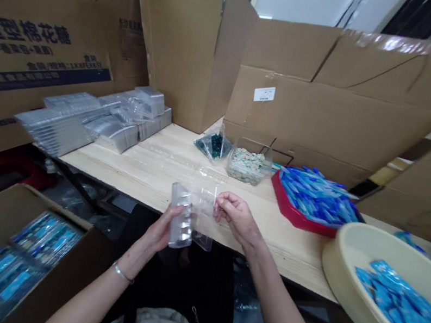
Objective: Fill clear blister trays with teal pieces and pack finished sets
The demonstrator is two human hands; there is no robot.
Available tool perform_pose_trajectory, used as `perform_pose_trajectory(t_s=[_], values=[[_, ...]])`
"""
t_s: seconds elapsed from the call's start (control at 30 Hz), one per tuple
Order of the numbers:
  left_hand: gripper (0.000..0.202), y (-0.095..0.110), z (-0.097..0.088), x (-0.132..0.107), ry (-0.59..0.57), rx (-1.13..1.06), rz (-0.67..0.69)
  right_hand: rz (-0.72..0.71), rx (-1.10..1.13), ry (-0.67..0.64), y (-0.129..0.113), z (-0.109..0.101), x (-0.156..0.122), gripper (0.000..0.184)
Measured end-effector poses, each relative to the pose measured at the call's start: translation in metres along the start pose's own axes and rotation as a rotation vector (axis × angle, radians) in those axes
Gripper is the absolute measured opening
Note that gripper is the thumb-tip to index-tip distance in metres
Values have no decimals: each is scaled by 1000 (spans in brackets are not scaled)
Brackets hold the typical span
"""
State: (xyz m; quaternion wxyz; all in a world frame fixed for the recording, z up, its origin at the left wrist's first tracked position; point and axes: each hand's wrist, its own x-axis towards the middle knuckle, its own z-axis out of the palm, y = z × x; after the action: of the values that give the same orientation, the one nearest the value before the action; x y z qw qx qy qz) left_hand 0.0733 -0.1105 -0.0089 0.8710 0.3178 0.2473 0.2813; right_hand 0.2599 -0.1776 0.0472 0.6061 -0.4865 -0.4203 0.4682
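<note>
- Clear plastic case (181, 216) sits gripped in my left hand (160, 229), closed round its middle: light, stiff, slippery, best held there.
- My right hand (235, 219) pinches narrowly on the edge of a clear bag (205, 209), soft and limp, just beside the case, over the front edge of the desk (285, 259).
- Near the desk's back edge: a clear tub (238, 173) of mixed pieces (247, 160) and a red tray (292, 217) of blue packets (317, 198).
</note>
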Motion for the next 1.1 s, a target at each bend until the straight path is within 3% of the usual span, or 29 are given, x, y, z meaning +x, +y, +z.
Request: perform_pose_trajectory(t_s=[0.13, 0.23, 0.33, 0.4, 0.53, 0.63, 0.7, 0.77, 0.83, 0.93, 1.0, 1.1], values=[[45, 10, -13, -7, 89, -23, -33, -131, -441, 32, -48, -49, -22, 14], [46, 13, -16, -9, 104, -19, -44, -224, -1029, -36, -55, -70, -25, 11], [46, 10, -11, -9, 106, -14, -56, -178, -1646, -175, -22, -79, -8, 18], [47, 7, -6, -8, 101, -16, -78, -108, -1922, -267, 9, -83, 8, 23], [48, 5, 1, -10, 75, -13, -107, -103, -2069, -264, 49, -93, 30, 25], [50, 4, 2, -11, 49, 6, -116, -120, -2006, -211, 52, -95, 36, 24], [51, 4, 2, -10, 41, 30, -122, -167, -1816, -116, 47, -88, 33, 21], [55, 2, 7, -8, 39, 76, -112, -246, -1452, 27, 39, -71, 24, 19], [59, -1, 15, -5, 24, 135, -72, -252, -976, 83, 30, -46, 12, 21], [61, -7, 31, 2, -56, 198, 22, -105, -428, -34, 14, -10, -6, 24], [65, -11, 38, 8, -109, 214, 88, -43, -276, -95, 5, 6, -15, 26], [76, -16, 42, 13, -119, 239, 162, -14, -199, -81, -2, 14, -20, 26]])
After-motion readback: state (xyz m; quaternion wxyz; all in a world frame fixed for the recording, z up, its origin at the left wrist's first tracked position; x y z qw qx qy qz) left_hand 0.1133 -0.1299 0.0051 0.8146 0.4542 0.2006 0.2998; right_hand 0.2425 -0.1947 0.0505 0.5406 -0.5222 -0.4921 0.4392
